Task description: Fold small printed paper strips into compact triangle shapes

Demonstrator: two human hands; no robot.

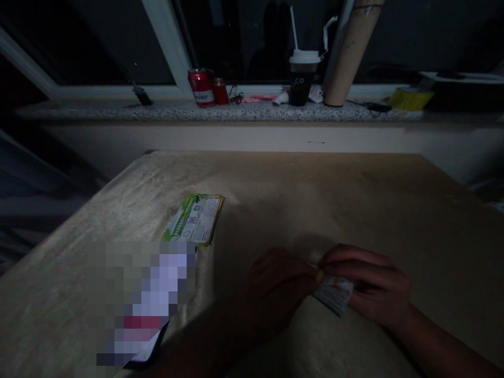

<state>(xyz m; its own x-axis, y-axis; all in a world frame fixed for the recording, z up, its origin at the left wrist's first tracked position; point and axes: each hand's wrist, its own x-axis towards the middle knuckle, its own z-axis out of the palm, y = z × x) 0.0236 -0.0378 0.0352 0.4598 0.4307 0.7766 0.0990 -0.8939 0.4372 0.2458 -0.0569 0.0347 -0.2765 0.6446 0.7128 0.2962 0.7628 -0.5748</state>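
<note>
The scene is dim. My right hand (370,286) pinches a small printed packet (334,294) just above the table (315,194). My left hand (275,286) is closed at the packet's upper left corner, fingertips meeting those of the right hand. A second flat packet, green and white (196,219), lies on the table to the left of both hands.
A blurred-out flat object, possibly a phone (145,299), lies at the table's near left. The windowsill behind holds a red can (201,87), a small red jar (220,91), a lidded cup with straw (302,76), a cardboard tube (348,52) and yellow tape (409,98).
</note>
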